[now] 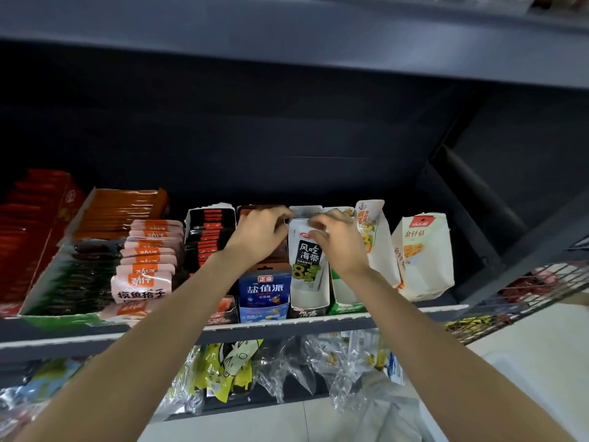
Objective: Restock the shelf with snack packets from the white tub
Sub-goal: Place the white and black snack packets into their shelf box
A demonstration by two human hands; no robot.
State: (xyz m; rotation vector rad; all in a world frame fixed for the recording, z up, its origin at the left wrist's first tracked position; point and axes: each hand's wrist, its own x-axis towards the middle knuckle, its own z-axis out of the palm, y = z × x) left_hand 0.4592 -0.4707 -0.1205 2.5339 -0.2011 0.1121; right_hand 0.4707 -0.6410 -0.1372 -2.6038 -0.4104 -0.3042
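Crinkly clear bags [318,362] hang nearest, under the shelf [95,338] lip. Above them both hands meet over a white carton [310,298] at the shelf front. The left hand [259,232] curls at the top edge of the kelp packet [307,253], and the right hand [338,240] pinches its other corner, apparently so it slides in upright, label forward. A blue box [264,291] stands just left. Behind, darkness. I can't see the white tub clearly.

The white snack packet [307,250] bears black characters and a green 8. The blue cardboard box [264,293] has white lettering. The metal shelf [287,328] is dark grey.
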